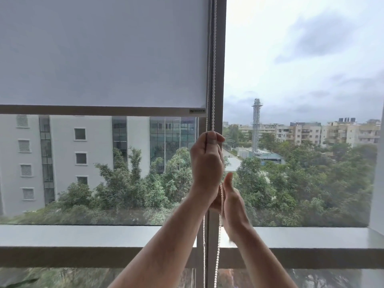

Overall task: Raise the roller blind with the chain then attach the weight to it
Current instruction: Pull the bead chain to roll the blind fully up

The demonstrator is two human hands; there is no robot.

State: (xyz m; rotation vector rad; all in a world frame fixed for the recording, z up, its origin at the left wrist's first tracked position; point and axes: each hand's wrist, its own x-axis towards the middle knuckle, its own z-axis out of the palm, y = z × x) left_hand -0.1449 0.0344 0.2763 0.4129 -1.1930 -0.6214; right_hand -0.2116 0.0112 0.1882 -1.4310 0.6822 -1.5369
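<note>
A grey roller blind [104, 50] covers the upper left window pane; its bottom bar [99, 110] hangs a little above mid-height. A white beaded chain [213, 59] runs down the vertical window post in two strands. My left hand [206, 161] is closed around the chain just below the bottom bar. My right hand [230, 200] sits lower and grips the right strand, thumb up. Both strands continue down past my forearms to the frame's lower edge. No weight is visible.
The grey window post [218, 90] splits the two panes. A horizontal rail [83, 256] and a ledge [83, 234] cross below. Outside are a white building, trees and a tower. A green leaf [18, 283] shows at the bottom left.
</note>
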